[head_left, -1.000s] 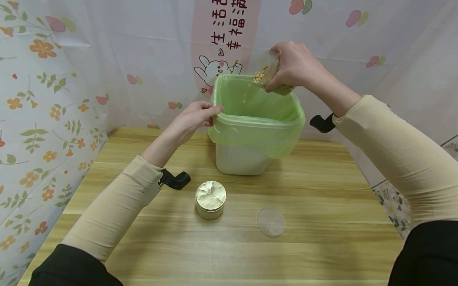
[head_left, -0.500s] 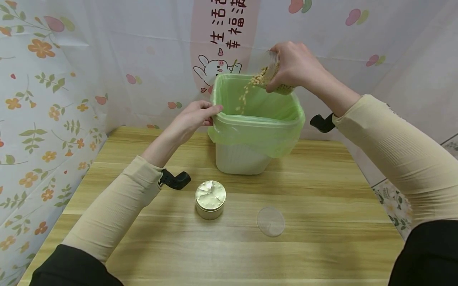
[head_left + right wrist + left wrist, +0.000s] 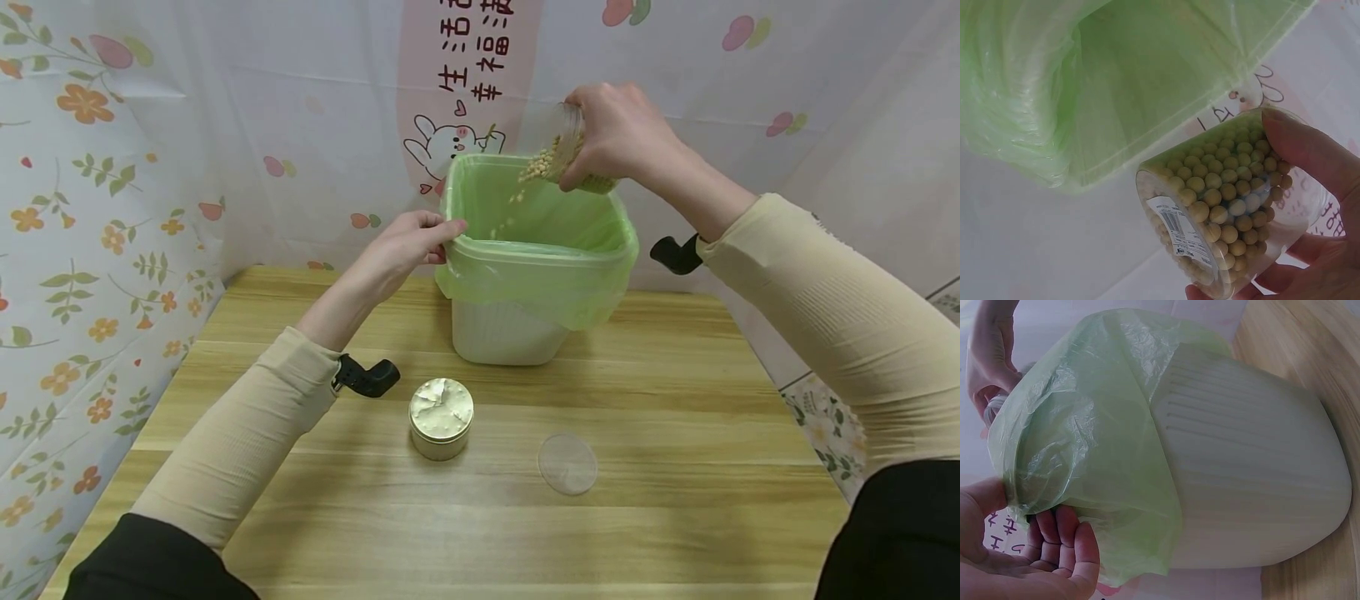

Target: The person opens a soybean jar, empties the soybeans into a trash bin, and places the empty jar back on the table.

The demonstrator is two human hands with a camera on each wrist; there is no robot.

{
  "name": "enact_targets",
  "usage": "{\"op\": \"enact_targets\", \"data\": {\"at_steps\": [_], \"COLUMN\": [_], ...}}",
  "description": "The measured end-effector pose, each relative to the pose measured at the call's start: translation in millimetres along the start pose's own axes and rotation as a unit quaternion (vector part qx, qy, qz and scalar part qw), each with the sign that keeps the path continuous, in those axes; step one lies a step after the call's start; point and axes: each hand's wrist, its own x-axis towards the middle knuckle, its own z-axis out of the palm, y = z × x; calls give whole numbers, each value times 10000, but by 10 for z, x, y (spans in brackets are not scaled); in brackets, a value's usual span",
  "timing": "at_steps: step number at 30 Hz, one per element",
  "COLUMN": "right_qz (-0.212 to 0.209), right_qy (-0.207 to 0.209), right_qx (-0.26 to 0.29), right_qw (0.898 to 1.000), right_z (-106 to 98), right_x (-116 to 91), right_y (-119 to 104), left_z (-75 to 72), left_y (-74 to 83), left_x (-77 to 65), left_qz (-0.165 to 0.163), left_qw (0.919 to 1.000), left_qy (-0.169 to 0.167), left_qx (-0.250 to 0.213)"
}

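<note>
**Clear, cylindrical jar (image 3: 1229, 200) tipped above a white, tapered plastic bin (image 3: 510, 337)**

Clock directions run from the middle of the bin's opening in the head view, 12 at the top.

Leftmost, between 8 and 9 o'clock, the left hand (image 3: 412, 242) has a narrow grip: it pinches the rim through a thin, translucent green plastic bag (image 3: 547, 287), which lines the bin and folds down outside it. At 7 o'clock a round, gold-coloured tin (image 3: 441, 417) with a crinkled top stands upright on the wood-grain desk (image 3: 675, 400). Near 6 o'clock a thin, clear, round disc (image 3: 567, 465) lies flat.

Rightmost, between 1 and 2 o'clock, the right hand (image 3: 618, 133) holds the jar, its grip wrapped round the side. Pale yellow, round beads (image 3: 534, 168) spill from it and fall toward 7 o'clock, into the bag.

Any further pouring turns, I judge, on how the jar's mouth sits to the opening. The jar's long axis is tipped far from upright, base to the right, mouth facing roughly 9 o'clock above the opening's back part. The right hand is nearer, touching it; the left is across the opening.
</note>
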Motion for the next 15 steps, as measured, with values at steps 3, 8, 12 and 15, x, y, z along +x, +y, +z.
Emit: {"op": "enact_targets", "data": {"at_steps": [3,8,12,15], "right_qz": [-35,-32,-49,-43], "right_qy": [22,14,53,82], "right_qx": [-43,-66,-86,-106], "right_qw": [10000,10000,9999,9999], "right_z": [-7,-16,-21,-23], "right_x": [-1,-8,-19,-29], "right_y": [-4,-12,-15,-16], "left_z": [1,6,10,10], "left_y": [-4,-5,0,0], "left_x": [9,17,19,21], "left_qz": [-4,-24,-16,-19], "left_qw": [10000,10000,10000,10000], "left_qy": [8,36,38,32], "left_qx": [8,9,-14,-28]}}
